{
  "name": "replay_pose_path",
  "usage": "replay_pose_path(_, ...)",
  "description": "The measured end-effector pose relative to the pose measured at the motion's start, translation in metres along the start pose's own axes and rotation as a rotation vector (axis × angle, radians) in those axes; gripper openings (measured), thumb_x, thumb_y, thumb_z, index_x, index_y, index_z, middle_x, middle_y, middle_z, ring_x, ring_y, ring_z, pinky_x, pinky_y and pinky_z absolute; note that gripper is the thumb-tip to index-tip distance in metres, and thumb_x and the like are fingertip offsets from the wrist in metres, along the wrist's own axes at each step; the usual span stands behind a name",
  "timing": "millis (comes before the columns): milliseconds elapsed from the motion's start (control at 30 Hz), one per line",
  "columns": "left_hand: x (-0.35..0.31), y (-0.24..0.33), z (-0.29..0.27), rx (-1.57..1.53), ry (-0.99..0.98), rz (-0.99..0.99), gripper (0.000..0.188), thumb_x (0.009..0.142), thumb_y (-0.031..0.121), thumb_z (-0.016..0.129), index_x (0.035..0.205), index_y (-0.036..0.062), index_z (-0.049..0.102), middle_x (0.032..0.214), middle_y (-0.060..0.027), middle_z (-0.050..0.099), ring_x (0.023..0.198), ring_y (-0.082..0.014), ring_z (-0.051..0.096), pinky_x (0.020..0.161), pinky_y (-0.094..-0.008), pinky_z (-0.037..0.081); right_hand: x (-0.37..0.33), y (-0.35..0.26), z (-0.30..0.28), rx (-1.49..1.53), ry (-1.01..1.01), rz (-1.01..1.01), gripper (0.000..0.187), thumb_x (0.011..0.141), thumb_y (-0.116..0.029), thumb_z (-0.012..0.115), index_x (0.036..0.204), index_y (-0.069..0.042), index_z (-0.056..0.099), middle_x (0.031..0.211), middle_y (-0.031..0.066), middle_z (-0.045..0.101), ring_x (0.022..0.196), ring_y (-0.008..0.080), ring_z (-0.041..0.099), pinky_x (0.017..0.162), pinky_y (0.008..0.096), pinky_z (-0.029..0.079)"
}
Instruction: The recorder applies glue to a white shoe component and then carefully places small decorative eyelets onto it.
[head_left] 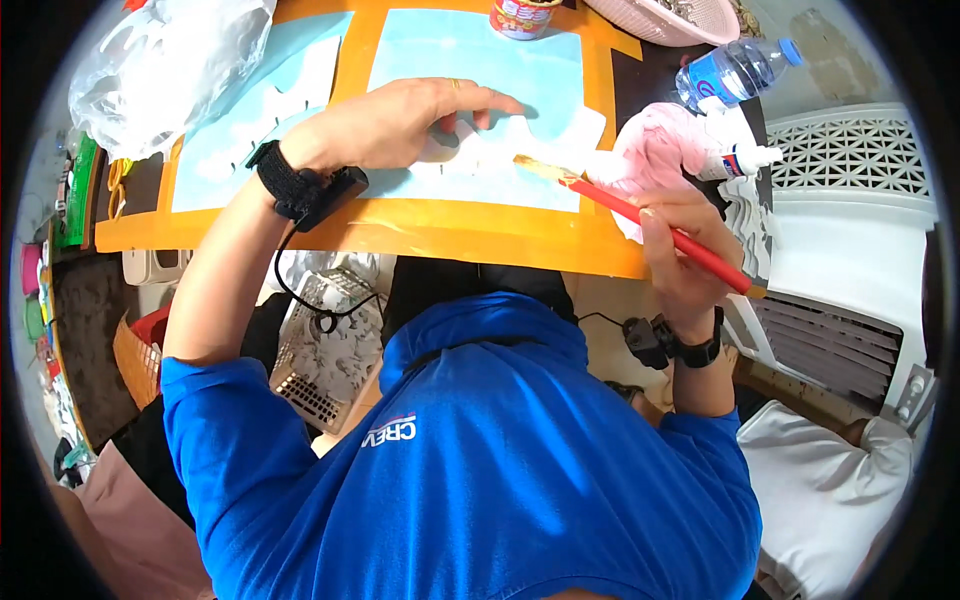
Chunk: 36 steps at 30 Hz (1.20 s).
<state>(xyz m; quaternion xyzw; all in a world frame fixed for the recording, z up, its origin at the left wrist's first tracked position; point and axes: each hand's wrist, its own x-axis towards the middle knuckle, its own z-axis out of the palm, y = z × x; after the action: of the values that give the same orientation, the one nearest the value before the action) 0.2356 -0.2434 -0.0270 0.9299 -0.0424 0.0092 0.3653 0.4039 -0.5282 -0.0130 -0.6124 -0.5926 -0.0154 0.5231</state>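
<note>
My left hand (400,122) lies flat, palm down, pressing a white cut-out paper shape (520,150) onto a light blue painted sheet (470,60). The sheet is mounted on an orange board (470,235). My right hand (685,250) grips a red-handled paintbrush (640,215). Its pale bristled tip points left and touches the white paper near my left hand's fingers. Both wrists carry black straps.
A second blue sheet (250,110) lies at the left of the board. A clear plastic bag (165,65), a small can (520,15), a pink basket (670,18), a water bottle (735,70), a glue bottle (740,160) and a pink cloth (665,145) surround it. A white plastic chair (850,200) stands at the right.
</note>
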Motion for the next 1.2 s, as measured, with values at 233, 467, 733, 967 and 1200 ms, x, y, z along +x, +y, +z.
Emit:
replay_pose_path(233, 0.011, 0.004, -0.001, 0.166, -0.127, 0.061, 0.08, 0.081, -0.011, 0.058, 0.153, 0.0212, 0.046, 0.13, -0.0154, 0.065, 0.108, -0.0364, 0.063, 0.097, -0.0443, 0.051, -0.012, 0.0, -0.013, -0.056, 0.005, 0.059, 0.013, 0.082, 0.003, 0.075, 0.086, -0.005, 0.065, 0.086, 0.0108, 0.075, 0.073, 0.0211, 0.07, 0.067, 0.0312, 0.053)
replay_pose_path(467, 0.014, 0.006, -0.003, 0.139, -0.171, 0.041, 0.089, 0.077, -0.016, 0.055, 0.156, 0.0213, 0.042, 0.129, -0.0113, 0.065, 0.106, -0.0335, 0.06, 0.094, -0.0427, 0.052, -0.016, 0.0, -0.016, -0.025, 0.029, 0.064, 0.014, 0.081, 0.004, 0.075, 0.085, -0.004, 0.065, 0.085, 0.0108, 0.074, 0.074, 0.0212, 0.069, 0.068, 0.0311, 0.053)
replay_pose_path(733, 0.018, 0.009, -0.009, 0.079, -0.224, -0.01, 0.081, 0.082, -0.012, 0.054, 0.156, 0.0187, 0.042, 0.14, -0.0151, 0.061, 0.118, -0.0382, 0.06, 0.101, -0.0436, 0.05, -0.007, 0.0, -0.009, -0.001, 0.008, 0.039, 0.014, 0.079, 0.007, 0.075, 0.084, -0.003, 0.066, 0.084, 0.0113, 0.075, 0.072, 0.0204, 0.07, 0.066, 0.0307, 0.054)
replay_pose_path(967, 0.017, 0.011, -0.01, 0.097, -0.22, -0.01, 0.081, 0.082, -0.013, 0.053, 0.155, 0.0189, 0.043, 0.141, -0.0155, 0.059, 0.12, -0.0385, 0.059, 0.1, -0.0433, 0.05, -0.01, 0.006, -0.014, -0.023, 0.058, 0.033, 0.014, 0.08, 0.007, 0.074, 0.085, -0.003, 0.066, 0.087, 0.0107, 0.074, 0.073, 0.0208, 0.07, 0.067, 0.0306, 0.054)
replay_pose_path(1200, 0.018, -0.001, -0.007, 0.057, -0.216, 0.025, 0.082, 0.081, -0.015, 0.053, 0.155, 0.019, 0.043, 0.141, -0.0146, 0.06, 0.121, -0.0374, 0.059, 0.098, -0.0427, 0.05, -0.023, -0.007, -0.028, -0.104, 0.006, 0.091, 0.014, 0.083, 0.004, 0.073, 0.09, -0.004, 0.065, 0.089, 0.0112, 0.074, 0.075, 0.0214, 0.07, 0.069, 0.0312, 0.054)
